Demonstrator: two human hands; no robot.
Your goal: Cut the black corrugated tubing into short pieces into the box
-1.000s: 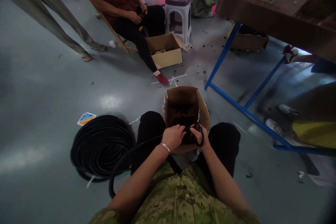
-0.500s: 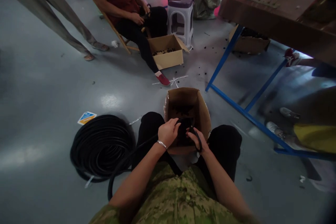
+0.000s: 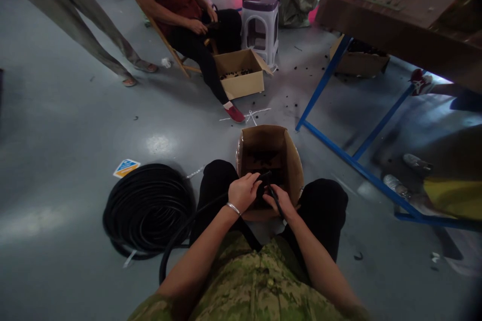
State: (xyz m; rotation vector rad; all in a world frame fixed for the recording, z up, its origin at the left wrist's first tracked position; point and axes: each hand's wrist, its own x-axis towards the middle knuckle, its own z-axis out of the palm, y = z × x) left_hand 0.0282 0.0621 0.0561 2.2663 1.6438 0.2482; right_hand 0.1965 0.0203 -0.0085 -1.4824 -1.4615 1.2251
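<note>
While my left hand [image 3: 244, 191] clasps the black hose [image 3: 176, 234], end running rightward, my right hand [image 3: 281, 202] grips a dark tool [image 3: 274, 195] touching it.

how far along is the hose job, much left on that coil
Done: a few dark pieces lie in the cardboard box. In hand: the left hand grips the black hose over the box, the right hand a dark tool beside it. Left: the floor coil looks mostly full.
</note>
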